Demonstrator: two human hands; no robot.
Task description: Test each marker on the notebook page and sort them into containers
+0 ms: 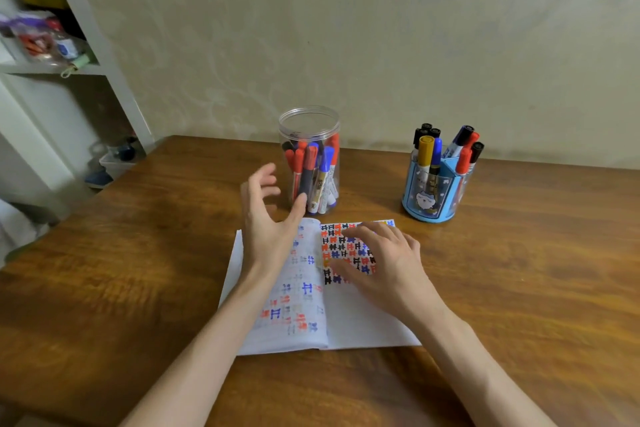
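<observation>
Brown wooden surface (138, 270) with an open white notebook (363, 322) lying flat near the front edge. Right page crowded with red, black and blue test marks across its upper part, blank lower down. Right hand (381, 260) resting flat on that page, fingers spread, holding nothing. Left hand (266, 225) raised over the left page, fingers loosely spread, empty, just beside a clear round plastic jar (309, 125) of red and blue markers (311, 170). Further right, well apart, a blue cartoon-printed pen holder (429, 198) with more capped markers (426, 152). No marker out for testing. Likely well along, judging by the crowded page; share left untested impossible to tell.
</observation>
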